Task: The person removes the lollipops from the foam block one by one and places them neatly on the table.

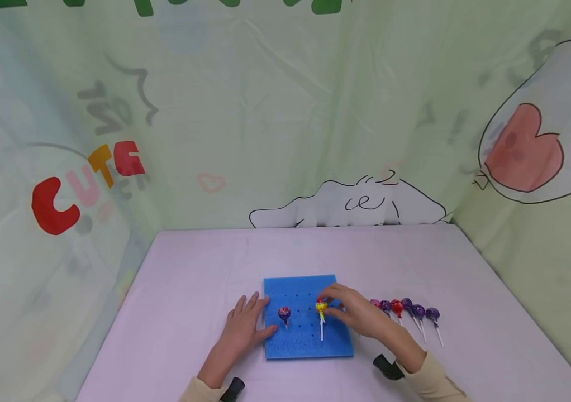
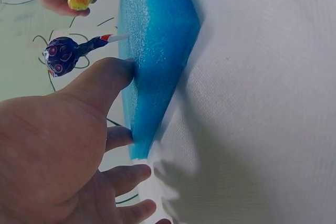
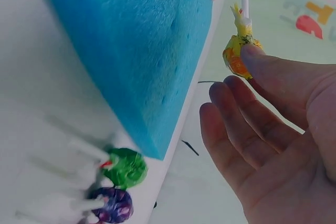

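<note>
My right hand (image 1: 353,312) pinches a yellow-wrapped lollipop (image 1: 321,307) by its candy head, the white stick pointing down toward me above the blue foam block (image 1: 290,347). In the right wrist view the thumb lies against the yellow wrapper (image 3: 239,56), with the other fingers spread. My left hand (image 1: 241,329) rests at the block's left edge, its thumb touching the foam and its fingers extended. A dark purple lollipop (image 2: 62,56) stands with its stick in the foam, close to the left thumb. Rows of small holes mark the block's top.
To the right of the block lie several wrapped lollipops, among them a red one (image 1: 396,307) and a purple one (image 1: 432,314). A green-wrapped lollipop (image 3: 125,167) lies near the block's corner. Printed curtains (image 1: 285,123) border the pale table (image 1: 205,257).
</note>
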